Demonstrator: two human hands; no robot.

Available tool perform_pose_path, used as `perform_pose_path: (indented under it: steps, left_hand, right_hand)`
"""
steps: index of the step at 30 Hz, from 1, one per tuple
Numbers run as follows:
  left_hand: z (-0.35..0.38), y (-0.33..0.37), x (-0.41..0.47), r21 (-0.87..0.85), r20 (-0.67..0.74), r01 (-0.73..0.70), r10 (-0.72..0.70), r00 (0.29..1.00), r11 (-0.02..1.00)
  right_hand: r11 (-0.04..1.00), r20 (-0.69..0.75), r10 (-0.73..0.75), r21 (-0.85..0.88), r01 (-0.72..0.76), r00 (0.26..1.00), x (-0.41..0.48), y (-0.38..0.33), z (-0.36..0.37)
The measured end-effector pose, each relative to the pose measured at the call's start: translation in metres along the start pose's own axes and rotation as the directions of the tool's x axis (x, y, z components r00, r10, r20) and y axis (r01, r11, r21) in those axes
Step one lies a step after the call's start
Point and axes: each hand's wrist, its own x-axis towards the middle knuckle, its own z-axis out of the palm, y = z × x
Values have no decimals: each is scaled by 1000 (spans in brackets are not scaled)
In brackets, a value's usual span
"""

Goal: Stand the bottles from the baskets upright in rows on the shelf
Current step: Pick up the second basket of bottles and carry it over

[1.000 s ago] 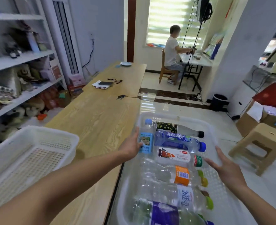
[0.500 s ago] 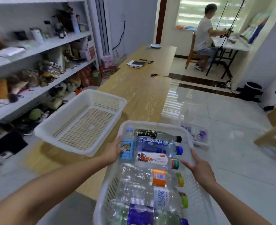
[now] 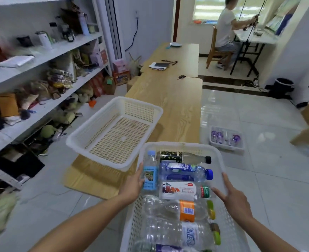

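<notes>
You hold the full basket point(image 3: 179, 144) between both hands, and in the last second it has swung left with you. The shelf point(image 3: 46, 58), at the edge of view before, now fills the left side. That reads as carrying, not placing, and I judge none of this load has gone up yet. The bottles point(image 3: 177, 210) lie on their sides across the basket, between your hands, none of them gripped. Your left hand point(image 3: 132, 182) is on the left wall, thumb up beside the blue-labelled bottle point(image 3: 150, 172) (its fingers are hidden behind the wall, so I cannot tell how they close). Your right hand point(image 3: 235, 199) presses the right rim with straight, spread fingers. Just beyond the load's far-left corner sits the empty basket point(image 3: 141, 104) on the table point(image 3: 177, 106). Farther right, another basket point(image 3: 226, 147) of bottles waits on the floor, and a seated person point(image 3: 224, 24) works at the far desk.
</notes>
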Motion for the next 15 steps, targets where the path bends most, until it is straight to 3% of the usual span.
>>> perform_pose_path:
  steps: [8, 15]
  left_hand:
    - [-22, -25, 33, 132, 46, -127, 122, 991, 983]
    - [-22, -33, 44, 198, 54, -112, 103, 993, 974]
  right_hand:
    - [996, -72, 90, 12, -90, 993, -19, -23, 25]
    - [994, -76, 108, 2, -108, 991, -19, -38, 25]
